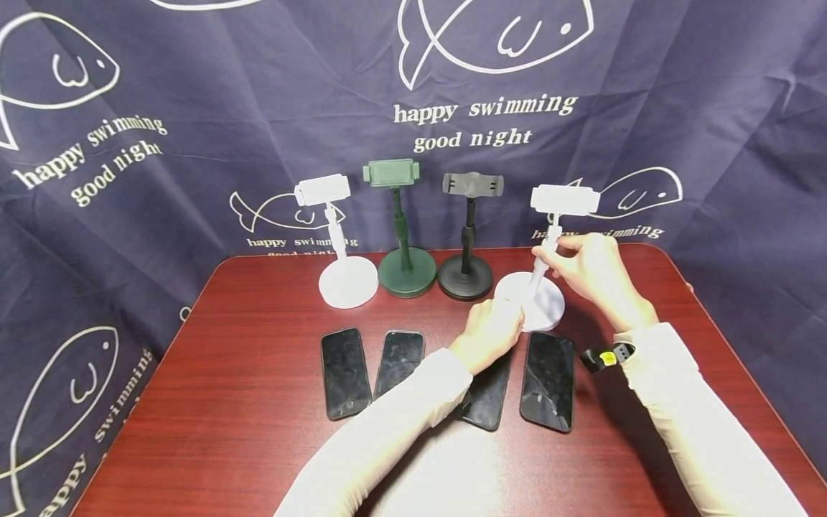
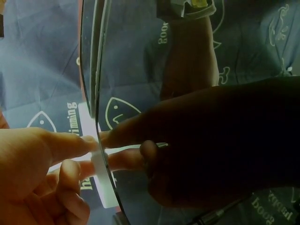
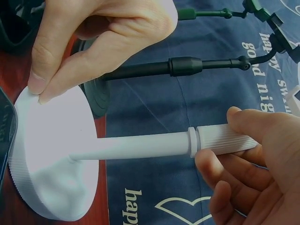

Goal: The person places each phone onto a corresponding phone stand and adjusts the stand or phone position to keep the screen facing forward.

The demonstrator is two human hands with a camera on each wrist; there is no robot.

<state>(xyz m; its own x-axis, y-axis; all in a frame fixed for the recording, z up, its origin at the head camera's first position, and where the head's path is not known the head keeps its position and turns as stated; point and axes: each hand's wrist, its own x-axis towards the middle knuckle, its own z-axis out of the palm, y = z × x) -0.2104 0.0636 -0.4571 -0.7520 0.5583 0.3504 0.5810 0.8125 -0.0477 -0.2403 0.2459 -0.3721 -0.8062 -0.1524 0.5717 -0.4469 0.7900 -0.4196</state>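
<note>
A white phone stand [image 1: 543, 301] stands at the right of the row, and both hands are on it. With thumb and index finger my left hand [image 1: 492, 327] pinches the edge of its round base [image 3: 56, 154]. Higher up, my right hand [image 1: 597, 269] grips the ribbed collar [image 3: 213, 138] on the pole, thumb on one side and fingers on the other. The clamp head [image 1: 565, 199] tops the pole, above the right hand. Close in front of the base lies a black phone [image 1: 548, 380]. Another phone [image 1: 486, 395] is partly hidden under the left forearm.
To the left stand a black phone stand [image 1: 466, 276], a green one [image 1: 407, 273] and a second white one [image 1: 349, 282]. Two more phones [image 1: 345, 373] lie before them on the red-brown table [image 1: 213, 424]. A dark printed curtain [image 1: 323, 86] hangs behind.
</note>
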